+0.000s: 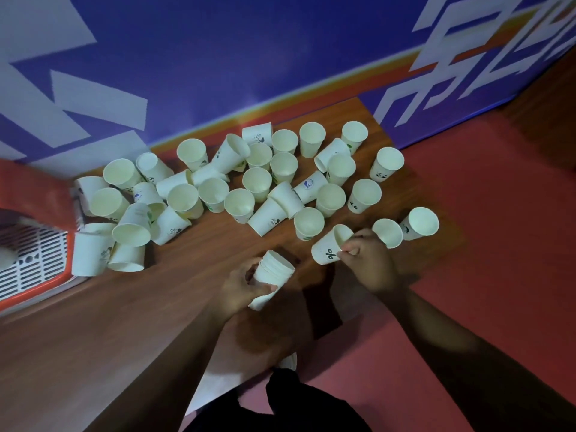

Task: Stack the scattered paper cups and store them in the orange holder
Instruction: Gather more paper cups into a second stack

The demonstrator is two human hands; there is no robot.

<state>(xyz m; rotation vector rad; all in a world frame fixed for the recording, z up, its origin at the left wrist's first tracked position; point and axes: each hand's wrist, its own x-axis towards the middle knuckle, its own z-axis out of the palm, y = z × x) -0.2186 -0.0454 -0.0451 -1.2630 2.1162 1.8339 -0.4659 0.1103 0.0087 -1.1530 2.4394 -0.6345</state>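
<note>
Left hand (241,289) wraps a short stack of cups (271,275), tilted, mouth toward the wall, above the wooden table (124,322). Right hand (369,263) pinches the rim of a single cup (328,246) printed with black marks, lying tilted just beside the stack. Loose cups (218,191) scattered beyond, some upright, some tipped. Orange holder (70,244) at table's left edge, cups touching it.

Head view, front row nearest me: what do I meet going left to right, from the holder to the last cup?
Orange holder → stack of cups gripped by the left hand → single cup pinched by the right hand → loose cup just past that hand → rightmost cup.
</note>
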